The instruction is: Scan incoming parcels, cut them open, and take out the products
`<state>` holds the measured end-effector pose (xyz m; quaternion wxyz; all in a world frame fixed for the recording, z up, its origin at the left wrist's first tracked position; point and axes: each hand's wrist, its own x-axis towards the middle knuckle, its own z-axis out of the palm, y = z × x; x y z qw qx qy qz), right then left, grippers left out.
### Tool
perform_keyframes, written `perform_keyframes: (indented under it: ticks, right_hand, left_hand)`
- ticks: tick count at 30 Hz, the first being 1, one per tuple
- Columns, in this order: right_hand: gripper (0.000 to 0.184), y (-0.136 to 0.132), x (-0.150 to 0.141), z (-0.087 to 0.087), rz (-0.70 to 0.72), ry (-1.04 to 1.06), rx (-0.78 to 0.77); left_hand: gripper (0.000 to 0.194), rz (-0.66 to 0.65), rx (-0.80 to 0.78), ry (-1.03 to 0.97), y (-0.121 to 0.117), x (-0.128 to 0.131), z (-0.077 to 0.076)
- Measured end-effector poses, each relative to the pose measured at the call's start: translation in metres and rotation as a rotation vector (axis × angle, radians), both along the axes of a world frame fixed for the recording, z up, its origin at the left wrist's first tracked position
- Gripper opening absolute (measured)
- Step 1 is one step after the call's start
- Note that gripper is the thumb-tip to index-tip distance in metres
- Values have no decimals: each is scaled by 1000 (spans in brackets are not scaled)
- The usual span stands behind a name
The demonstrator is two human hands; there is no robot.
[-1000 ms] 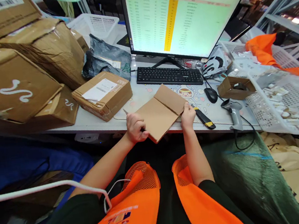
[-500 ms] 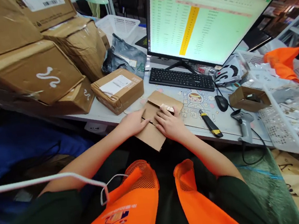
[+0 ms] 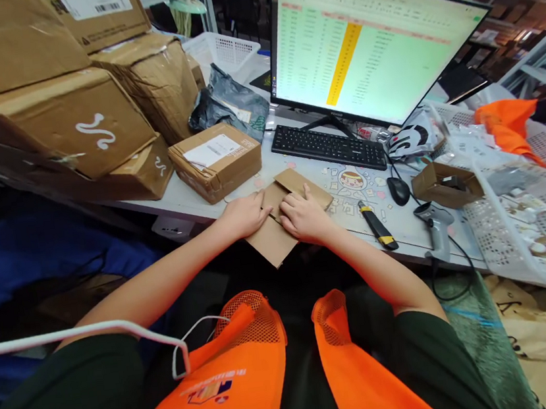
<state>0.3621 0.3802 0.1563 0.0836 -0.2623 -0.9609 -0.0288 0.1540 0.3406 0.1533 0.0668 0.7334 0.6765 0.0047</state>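
Note:
A small brown cardboard box, folded nearly flat with its flaps spread, lies at the front edge of the desk, one corner jutting past it. My left hand grips its left side, thumb on top near the middle seam. Over the box's right half, my right hand has its fingers curled and pressed onto the cardboard, the thumb pointing up. The fingertips are partly hidden. To the right of the box lies a black and yellow utility knife.
A taped parcel sits left of my hands, beside stacked cartons and a grey plastic bag. Behind are a keyboard and monitor. Rightward are a mouse, barcode scanner, open small box and white basket.
My right hand's fingers have gone from lying flatter on the cardboard to curled, with the thumb lifted. The left hand stays at the box's left side. The view has shifted slightly.

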Motion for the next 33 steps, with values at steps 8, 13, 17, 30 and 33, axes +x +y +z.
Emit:
perform_keyframes:
  ticks: [8,13,17,30,33]
  right_hand:
    - [28,70,37,5,-289,152,45]
    - [37,89,51,-3,-385,114,-150]
    - [32,59,36,-13,-111,123,-20]
    - [21,49,12,-12,-63,-24,-9]
    - [26,45,5,-13,-102,-29,4]
  left_hand:
    - [65,-37,-3,-42,8,-4,0]
    - [64,-47,42,-45,8,-5,-6]
    - [64,-56,70,-49,6,-4,-10]
    - [64,-111,-110,-82,25,-20,15]
    - [61,-112,-122,-105,29,-22,17]
